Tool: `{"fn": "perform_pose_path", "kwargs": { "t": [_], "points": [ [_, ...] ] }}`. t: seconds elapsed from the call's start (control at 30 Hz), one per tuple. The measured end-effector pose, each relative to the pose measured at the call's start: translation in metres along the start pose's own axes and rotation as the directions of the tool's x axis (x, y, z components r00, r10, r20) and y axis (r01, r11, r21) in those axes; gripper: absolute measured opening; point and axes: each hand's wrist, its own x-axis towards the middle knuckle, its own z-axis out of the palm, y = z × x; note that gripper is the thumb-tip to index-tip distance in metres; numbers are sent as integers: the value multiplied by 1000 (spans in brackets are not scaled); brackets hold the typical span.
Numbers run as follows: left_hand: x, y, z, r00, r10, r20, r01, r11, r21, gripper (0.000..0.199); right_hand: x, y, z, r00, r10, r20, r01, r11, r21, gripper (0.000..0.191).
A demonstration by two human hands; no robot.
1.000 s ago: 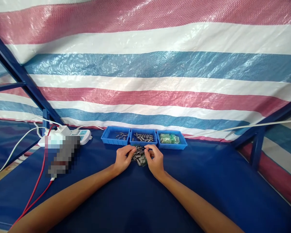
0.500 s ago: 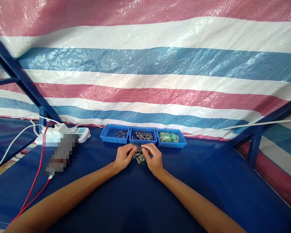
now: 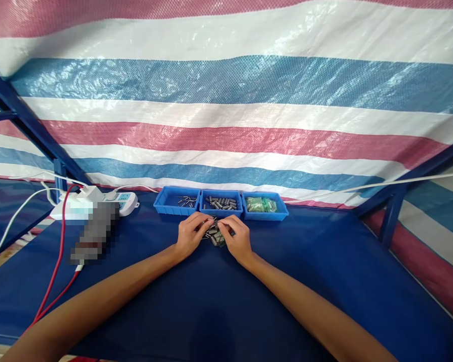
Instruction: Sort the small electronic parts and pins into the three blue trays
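My left hand (image 3: 191, 234) and my right hand (image 3: 236, 238) meet over a small pile of metal cylinders and pins (image 3: 214, 238) on the blue table. Both hands are closed in a pinch, thumb against forefinger, with the fingertips almost touching. Between them is a thin, dark metal part, mostly covered by the fingers. Some green wrapping (image 3: 222, 244) shows at the right side of the pile. Just behind the hands stand three blue bins: the left bin (image 3: 176, 209) has thin metal pins, the middle bin (image 3: 222, 211) short metal cylinders, the right bin (image 3: 266, 215) green-tinted plastic bags with parts.
On the left lie a white power strip (image 3: 128, 203) with plugs and a blurred dark device (image 3: 98, 229) on a red cable (image 3: 61, 246). A striped plastic sheet (image 3: 226, 115) hangs behind the table, between blue frame posts. A white cord (image 3: 411, 180) crosses at right.
The view has tilted slightly downward, so the bins and table sit higher. My fingertips have come closer together, and the thin part that showed between them is now more hidden.
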Motion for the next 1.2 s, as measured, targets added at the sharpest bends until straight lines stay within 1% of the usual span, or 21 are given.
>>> {"fn": "perform_pose_path", "kwargs": {
  "t": [0.1, 0.17, 0.27, 0.33, 0.4, 0.47, 0.57, 0.7, 0.8, 0.87, 0.93, 1.03, 1.13, 1.2],
  "points": [
    [0, 4, -1, 1000, 16, -23, -16, 1000, -16, 18, 0, 0, 0, 1000, 3, 11, -3, 1000, -12, 19],
    [-1, 5, -2, 999, -37, -32, 36, 999, -28, 19, 0, 1, 0, 1000, 0, 8, 0, 1000, -10, 18],
    [-2, 5, -2, 988, -156, -14, 155, 986, -65, 24, 0, 1, 0, 1000, -1, -9, 1, 1000, -15, 18],
    [-3, 4, -1, 982, -187, 1, 187, 979, -84, 26, 0, 1, 0, 1000, 0, -21, -1, 1000, -22, 19],
    [-3, 1, -1, 987, -163, -8, 162, 984, -76, 26, 0, 0, 0, 1000, -4, -28, 3, 1000, -27, 19],
    [-3, -1, -1, 994, -108, -12, 107, 994, -32, 26, -1, -1, 0, 1000, -6, -31, 5, 1000, -27, 19],
    [-3, -5, 0, 998, -52, 18, 52, 998, 26, 26, -1, -2, -1, 1000, 3, -27, -4, 1000, -19, 21],
    [-3, -6, 0, 999, -50, -10, 50, 999, -11, 25, -1, -1, -1, 1000, -2, -15, 2, 1000, -5, 22],
    [-2, -6, 0, 1000, 19, -3, -19, 999, -43, 24, -1, 0, -1, 1000, -18, -24, 18, 1000, -2, 22],
    [-2, -6, 1, 999, 38, 1, -38, 998, -56, 24, -2, 0, -1, 999, -28, -26, 28, 1000, -2, 22],
    [-3, -8, 1, 1000, 7, -6, -8, 998, -55, 23, -2, 1, -1, 999, -44, -11, 44, 999, -1, 21],
    [-5, -10, 2, 997, -70, -12, 69, 996, -56, 22, -3, 1, 0, 997, -75, 36, 75, 997, 3, 20],
    [-6, -10, 3, 992, -122, 20, 123, 989, -85, 23, -4, 1, 1, 992, -96, 77, 96, 995, 1, 19],
    [-6, -10, 4, 990, -138, 39, 142, 984, -107, 24, -4, 1, 1, 992, -94, 79, 95, 996, -5, 18]
  ]
}}
